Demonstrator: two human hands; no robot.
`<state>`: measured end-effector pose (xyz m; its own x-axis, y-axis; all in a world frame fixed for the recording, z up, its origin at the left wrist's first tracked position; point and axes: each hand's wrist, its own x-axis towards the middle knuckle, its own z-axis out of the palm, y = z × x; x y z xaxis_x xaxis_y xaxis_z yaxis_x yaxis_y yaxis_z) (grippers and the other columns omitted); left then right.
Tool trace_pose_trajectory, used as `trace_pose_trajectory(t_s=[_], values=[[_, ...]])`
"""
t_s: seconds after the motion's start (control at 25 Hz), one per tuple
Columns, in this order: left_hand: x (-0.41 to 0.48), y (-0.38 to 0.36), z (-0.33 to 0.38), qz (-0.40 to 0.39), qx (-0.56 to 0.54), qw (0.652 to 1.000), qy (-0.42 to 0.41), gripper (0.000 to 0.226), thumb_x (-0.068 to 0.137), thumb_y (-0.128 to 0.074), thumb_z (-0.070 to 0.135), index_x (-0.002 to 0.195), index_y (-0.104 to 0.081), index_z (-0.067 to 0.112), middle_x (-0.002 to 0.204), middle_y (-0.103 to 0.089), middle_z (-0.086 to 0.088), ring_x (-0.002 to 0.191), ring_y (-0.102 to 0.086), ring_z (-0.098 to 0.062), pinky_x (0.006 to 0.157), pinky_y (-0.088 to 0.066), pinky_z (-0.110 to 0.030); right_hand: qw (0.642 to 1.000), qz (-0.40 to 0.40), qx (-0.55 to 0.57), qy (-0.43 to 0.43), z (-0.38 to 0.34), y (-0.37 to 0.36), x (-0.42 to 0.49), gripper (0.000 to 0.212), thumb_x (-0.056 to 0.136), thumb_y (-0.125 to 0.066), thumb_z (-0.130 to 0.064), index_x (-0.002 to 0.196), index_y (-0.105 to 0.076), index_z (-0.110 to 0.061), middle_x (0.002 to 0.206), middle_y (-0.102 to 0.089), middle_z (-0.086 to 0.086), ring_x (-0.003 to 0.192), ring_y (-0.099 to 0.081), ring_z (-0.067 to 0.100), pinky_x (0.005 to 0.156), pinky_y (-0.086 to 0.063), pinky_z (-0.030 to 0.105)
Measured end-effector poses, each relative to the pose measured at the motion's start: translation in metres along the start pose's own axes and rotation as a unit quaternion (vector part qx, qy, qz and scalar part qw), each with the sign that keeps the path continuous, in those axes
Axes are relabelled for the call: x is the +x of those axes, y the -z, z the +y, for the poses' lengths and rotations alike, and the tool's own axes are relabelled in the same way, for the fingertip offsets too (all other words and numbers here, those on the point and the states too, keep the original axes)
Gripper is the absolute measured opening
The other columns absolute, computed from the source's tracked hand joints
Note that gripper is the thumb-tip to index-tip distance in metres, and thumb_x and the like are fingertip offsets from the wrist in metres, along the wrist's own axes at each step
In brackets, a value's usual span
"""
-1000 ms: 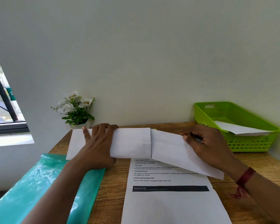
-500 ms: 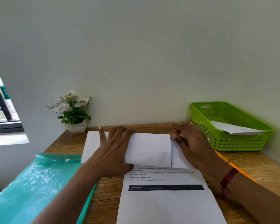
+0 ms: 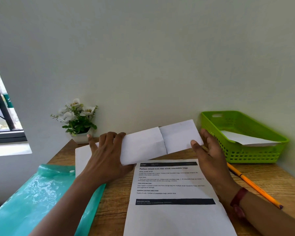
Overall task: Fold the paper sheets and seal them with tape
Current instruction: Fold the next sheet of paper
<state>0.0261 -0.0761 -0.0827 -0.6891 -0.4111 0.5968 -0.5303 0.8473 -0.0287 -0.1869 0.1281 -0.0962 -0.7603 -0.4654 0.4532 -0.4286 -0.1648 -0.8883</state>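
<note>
Well, flat left fingers (image 3: 109,142) press the folded paper (image 3: 143,145), right fingers (image 3: 195,145) pinch its raised end

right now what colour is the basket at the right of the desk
The basket is lime green, seen clearly in the head view.
</note>
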Motion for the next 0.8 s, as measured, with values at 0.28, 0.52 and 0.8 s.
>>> trace_pose_trajectory(t_s=[0.28, 0.52, 0.8], values=[[0.001, 0.001, 0.019, -0.006, 0.016, 1.000, -0.001, 0.106, 0.054, -0.041, 0.094, 0.133, -0.037, 0.024, 0.116, -0.046, 0.002, 0.112, -0.043, -0.021, 0.109, -0.012, -0.070, 0.982, -0.007, 0.159, -0.103, -0.012, -0.002, -0.001, 0.015, 0.095, -0.057, -0.018, 0.099, -0.065, -0.030, 0.103, -0.072, -0.013, 0.096, -0.067, 0.002, 0.090, -0.050, 0.031], [0.001, 0.003, 0.038, -0.013, 0.030, 0.999, -0.003, 0.112, 0.050, -0.037, 0.099, 0.134, -0.038, 0.024, 0.114, -0.045, 0.003, 0.109, -0.044, -0.021, 0.108, -0.019, -0.066, 0.970, -0.018, 0.192, -0.147, -0.017, -0.006, -0.008, 0.017, 0.093, -0.059, -0.026, 0.098, -0.073, -0.017, 0.094, -0.076, 0.004, 0.079, -0.068, 0.012, 0.072, -0.053, 0.029], [0.000, 0.002, 0.046, -0.006, 0.051, 0.999, -0.006, 0.114, 0.053, -0.034, 0.099, 0.137, -0.037, 0.022, 0.116, -0.046, 0.001, 0.111, -0.044, -0.023, 0.110, -0.010, -0.068, 0.970, -0.054, 0.177, -0.156, -0.019, -0.007, -0.009, 0.030, 0.096, -0.050, -0.035, 0.104, -0.074, -0.017, 0.103, -0.074, -0.008, 0.092, -0.069, 0.003, 0.075, -0.048, 0.027]])
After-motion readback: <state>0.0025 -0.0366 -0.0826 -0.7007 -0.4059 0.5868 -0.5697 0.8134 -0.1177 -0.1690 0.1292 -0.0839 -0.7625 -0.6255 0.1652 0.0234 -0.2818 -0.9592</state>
